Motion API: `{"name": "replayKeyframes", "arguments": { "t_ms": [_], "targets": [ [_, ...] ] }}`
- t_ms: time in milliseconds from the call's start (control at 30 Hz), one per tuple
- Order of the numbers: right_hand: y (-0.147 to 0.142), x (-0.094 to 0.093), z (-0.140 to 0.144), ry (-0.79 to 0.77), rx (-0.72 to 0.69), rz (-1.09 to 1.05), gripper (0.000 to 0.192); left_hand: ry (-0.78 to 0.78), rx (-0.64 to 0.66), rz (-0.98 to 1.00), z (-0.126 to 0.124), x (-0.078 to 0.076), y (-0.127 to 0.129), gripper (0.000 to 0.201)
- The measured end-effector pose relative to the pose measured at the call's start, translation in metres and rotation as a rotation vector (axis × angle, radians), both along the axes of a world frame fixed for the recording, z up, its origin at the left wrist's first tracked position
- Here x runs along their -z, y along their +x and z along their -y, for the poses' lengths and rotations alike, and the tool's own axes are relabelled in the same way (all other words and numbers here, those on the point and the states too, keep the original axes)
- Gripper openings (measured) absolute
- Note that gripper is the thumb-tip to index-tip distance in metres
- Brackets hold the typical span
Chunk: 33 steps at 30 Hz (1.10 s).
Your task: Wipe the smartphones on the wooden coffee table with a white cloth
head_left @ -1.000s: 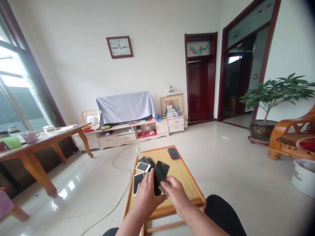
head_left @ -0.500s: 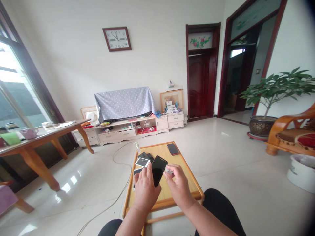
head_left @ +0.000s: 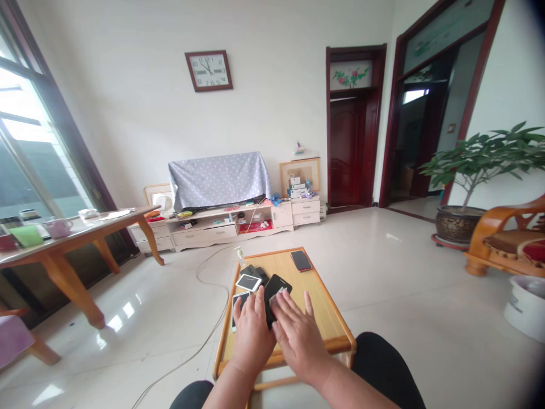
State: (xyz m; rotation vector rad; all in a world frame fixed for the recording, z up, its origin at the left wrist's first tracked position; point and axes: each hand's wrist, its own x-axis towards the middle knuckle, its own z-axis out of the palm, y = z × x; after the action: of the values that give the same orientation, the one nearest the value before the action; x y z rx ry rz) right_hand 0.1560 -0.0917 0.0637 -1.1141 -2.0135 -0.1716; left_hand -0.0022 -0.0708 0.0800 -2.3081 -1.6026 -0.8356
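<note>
My left hand [head_left: 252, 332] holds a black phone [head_left: 276, 287] tilted above the small wooden table [head_left: 317, 318]. My right hand [head_left: 299, 336] lies flat, fingers spread, pressing a small white wipe [head_left: 277, 295] against the phone's dark screen. Just beyond my hands, a white phone [head_left: 248, 282] rests on some dark phones [head_left: 255, 271]. Another white-edged phone [head_left: 237, 301] is partly hidden under my left hand. A red phone [head_left: 301, 261] lies at the table's far right corner, and a small clear bottle [head_left: 240, 257] stands at the far left corner.
A cable [head_left: 204, 346] runs across the glossy floor left of the table. A long wooden table [head_left: 72, 241] with cups stands at left, and a TV stand [head_left: 221, 227] at the back wall. At right are a potted plant [head_left: 462, 218], a wooden chair [head_left: 506, 244] and a white tub [head_left: 525, 307].
My right hand went from pinching the wipe beside the phone to lying flat on its screen. The phone has sunk lower and closer to the table.
</note>
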Motion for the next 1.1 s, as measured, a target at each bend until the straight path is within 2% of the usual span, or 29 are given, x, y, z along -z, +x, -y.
{"name": "replayKeyframes", "arguments": {
  "t_ms": [100, 267, 467, 633, 700, 833, 900, 1000, 1100],
  "targets": [
    [-0.002, 0.001, 0.002, -0.005, -0.045, 0.008, 0.049, 0.000, 0.018, -0.006, 0.000, 0.001, -0.002, 0.083],
    [0.004, -0.001, -0.013, 0.008, 0.124, -0.072, 0.046, -0.004, 0.000, -0.020, 0.002, 0.000, 0.000, 0.085],
    [-0.009, 0.002, -0.004, -0.005, -0.037, 0.002, 0.054, 0.020, 0.039, -0.023, 0.001, 0.006, -0.003, 0.077],
    [0.001, -0.003, -0.028, -0.002, 0.121, -0.058, 0.047, -0.025, 0.038, -0.032, 0.001, 0.006, 0.000, 0.088],
    [0.000, -0.001, -0.030, -0.009, 0.124, -0.045, 0.050, -0.023, 0.029, -0.028, 0.001, 0.005, 0.002, 0.083],
    [-0.010, 0.009, -0.021, 0.012, 0.016, 0.018, 0.059, -0.011, 0.019, -0.019, 0.001, 0.004, 0.002, 0.065],
    [-0.008, 0.011, -0.024, 0.037, 0.010, 0.000, 0.058, -0.027, 0.035, -0.023, 0.002, 0.004, 0.001, 0.071],
    [0.001, 0.006, -0.041, 0.077, 0.085, -0.115, 0.049, -0.057, 0.056, -0.031, 0.003, 0.003, 0.002, 0.085],
    [0.008, 0.003, -0.051, 0.095, 0.132, -0.244, 0.040, -0.056, 0.054, -0.030, 0.003, 0.002, 0.003, 0.088]
  ]
}}
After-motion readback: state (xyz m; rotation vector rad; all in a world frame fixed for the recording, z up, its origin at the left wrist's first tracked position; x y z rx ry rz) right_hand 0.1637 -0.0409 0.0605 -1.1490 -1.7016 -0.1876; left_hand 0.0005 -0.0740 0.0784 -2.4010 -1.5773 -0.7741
